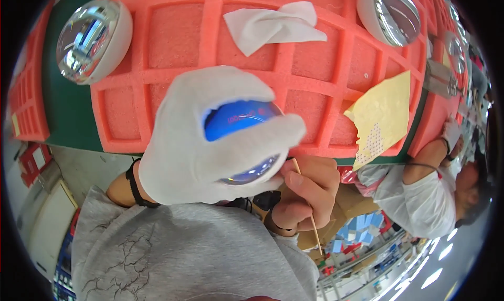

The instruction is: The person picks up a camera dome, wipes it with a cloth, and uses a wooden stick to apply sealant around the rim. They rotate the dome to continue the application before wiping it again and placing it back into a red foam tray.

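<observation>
Blue piece (233, 123) (glossy) in gloved left hand (184, 143)

I receive a bright view, with rather cool white light over the pink tray (176, 34) and only weak shadows inside its compartments. On the mirrored dome (83, 43) at left I see strong, broken reflections; smaller glints lie on the blue dome (236, 122). The gloved left hand (191, 143) looks pale, with little texture. At lower right, lamps (432, 278) make hard white spots. The fisheye bends the tray's ribs, the corners are black, and the far-right background is soft.
</observation>
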A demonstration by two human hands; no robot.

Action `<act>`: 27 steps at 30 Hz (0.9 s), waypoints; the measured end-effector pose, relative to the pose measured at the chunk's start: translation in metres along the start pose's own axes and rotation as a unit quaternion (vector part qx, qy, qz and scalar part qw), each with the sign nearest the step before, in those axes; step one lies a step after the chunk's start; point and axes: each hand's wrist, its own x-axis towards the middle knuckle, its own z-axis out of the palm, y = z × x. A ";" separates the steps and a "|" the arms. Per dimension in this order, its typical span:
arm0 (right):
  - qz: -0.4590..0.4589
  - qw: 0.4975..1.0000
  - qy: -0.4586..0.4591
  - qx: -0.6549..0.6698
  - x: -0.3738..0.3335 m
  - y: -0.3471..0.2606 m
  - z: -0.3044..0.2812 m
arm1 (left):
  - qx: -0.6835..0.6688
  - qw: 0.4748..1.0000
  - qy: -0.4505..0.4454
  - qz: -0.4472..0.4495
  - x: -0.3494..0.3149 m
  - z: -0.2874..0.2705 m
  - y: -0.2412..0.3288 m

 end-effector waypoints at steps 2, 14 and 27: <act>0.008 1.000 -0.006 0.011 0.002 -0.003 0.005 | 0.014 0.998 0.015 -0.057 -0.002 -0.004 0.005; 0.057 0.998 -0.034 0.001 -0.001 0.003 -0.011 | -0.084 0.995 0.018 -0.059 -0.003 0.005 -0.007; 0.340 0.909 0.138 0.197 -0.004 -0.040 0.004 | 0.087 0.990 0.090 0.065 -0.008 0.026 -0.005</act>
